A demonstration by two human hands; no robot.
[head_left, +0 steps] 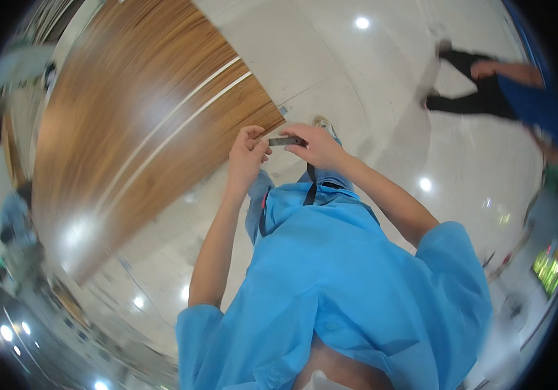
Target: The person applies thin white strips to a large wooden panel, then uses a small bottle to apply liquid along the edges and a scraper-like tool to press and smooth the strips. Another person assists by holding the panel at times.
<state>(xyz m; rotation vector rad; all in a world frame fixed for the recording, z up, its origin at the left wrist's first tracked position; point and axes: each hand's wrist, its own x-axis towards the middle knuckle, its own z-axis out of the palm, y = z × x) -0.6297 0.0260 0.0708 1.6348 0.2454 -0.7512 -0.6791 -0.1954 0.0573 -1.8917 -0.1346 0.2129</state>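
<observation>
Head view: I find both of my hands raised just above the centre of the frame, close together, with a small dark flat piece (284, 141) between them. The piece lies nearly level, its length running left to right, with a small hole toward its right end. My right hand (318, 145) grasps that right end between thumb and fingers. My left hand (246, 156) has its fingers curled, with the fingertips at the left end of the piece; whether they pinch it or merely meet it, I cannot tell.

A large wood-grain panel (142, 84) fills the upper left, bearing two pale stripes (202, 109) and glossy reflections. Its nearest corner appears just above the dark piece. My left hand overlaps the panel's edge in the picture; contact cannot be confirmed.

My blue shirt (363, 253) occupies the lower centre, with a black strap (311, 188) hanging below my right hand and a shoe (324, 123) visible just above it. Pale glossy floor (383, 78) extends across the upper right, where a second person (524, 97) in a blue top and dark trousers stands well apart. Objects along the left rim are too blurred to identify.
</observation>
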